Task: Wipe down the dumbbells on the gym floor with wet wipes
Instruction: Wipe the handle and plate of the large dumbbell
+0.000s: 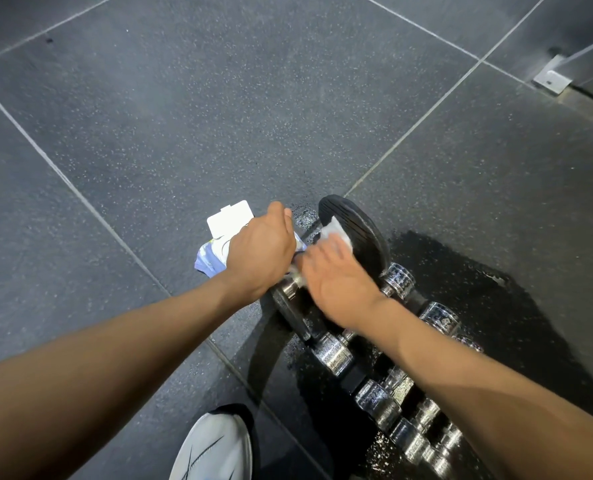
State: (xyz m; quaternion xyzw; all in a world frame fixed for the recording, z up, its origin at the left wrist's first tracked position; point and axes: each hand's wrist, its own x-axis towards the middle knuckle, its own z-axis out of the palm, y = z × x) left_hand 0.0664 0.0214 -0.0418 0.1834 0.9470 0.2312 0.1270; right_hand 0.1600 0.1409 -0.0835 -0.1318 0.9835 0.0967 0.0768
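Head camera shows me the big dumbbell (357,233) on the floor (184,116); my left hand (260,251) curls round its handle, my right hand (340,285) presses a wipe (336,232), fingers straight, against its black end. A wipe packet (215,252) lies just beside it.

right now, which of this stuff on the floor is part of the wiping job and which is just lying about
Part of the job:
- wet wipe, pressed by the right hand on the black dumbbell head
- left hand gripping that dumbbell
- wipes pack
- row of chrome dumbbells

Just there:
- white shoe
- metal bracket, top right
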